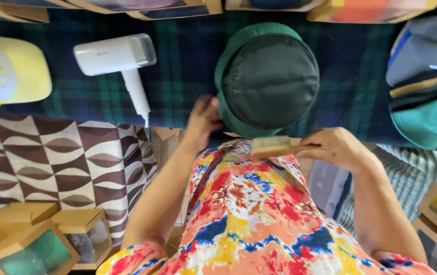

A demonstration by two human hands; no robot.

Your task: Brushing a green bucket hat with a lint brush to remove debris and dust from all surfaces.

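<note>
Beside round green hat [267,81], bristly wooden brush [271,146].

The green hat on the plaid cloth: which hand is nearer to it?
Left. The left hand touches the brim of the green hat on its left side. The right hand is below the hat, apart from it, holding a wooden brush.

A short-sleeved shirt [259,219] in a loud tie-dye print covers the person: orange, red, yellow, blue and white blotches. Below its sleeve hems, both forearms are bare, with no watch or rings visible.
</note>
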